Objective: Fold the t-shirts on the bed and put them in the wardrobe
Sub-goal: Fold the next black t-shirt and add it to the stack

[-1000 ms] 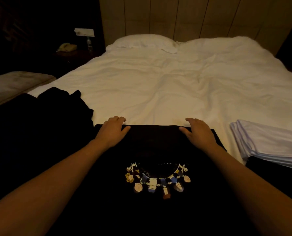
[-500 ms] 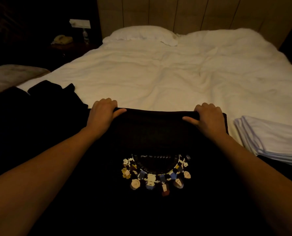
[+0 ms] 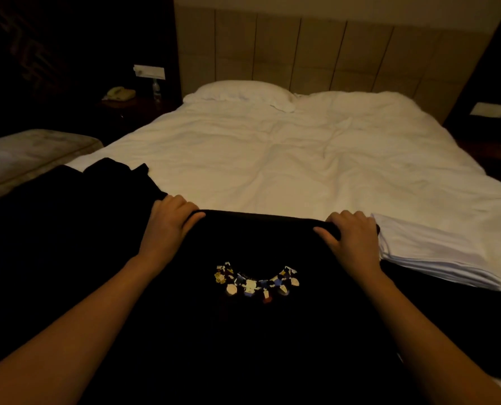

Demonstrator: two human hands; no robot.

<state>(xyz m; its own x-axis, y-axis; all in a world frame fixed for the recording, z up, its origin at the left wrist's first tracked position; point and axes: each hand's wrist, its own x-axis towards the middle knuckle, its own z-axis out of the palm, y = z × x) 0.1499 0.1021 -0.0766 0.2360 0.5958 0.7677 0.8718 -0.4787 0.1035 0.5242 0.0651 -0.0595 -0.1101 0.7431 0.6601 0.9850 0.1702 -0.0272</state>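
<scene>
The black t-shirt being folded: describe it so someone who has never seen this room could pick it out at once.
On the white bed, look at the near edge. The black t-shirt lies flat there, the left hand and right hand gripping its far edge. Unlike the plain dark clothes to its left and the folded white fabric to its right, it bears a small multicoloured print.

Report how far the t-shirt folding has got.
Done: a folded white stack lies on the bed. In hand: left hand and right hand grip the far edge of the black printed t-shirt. Left: dark clothes lie unfolded; no wardrobe is in view.
</scene>
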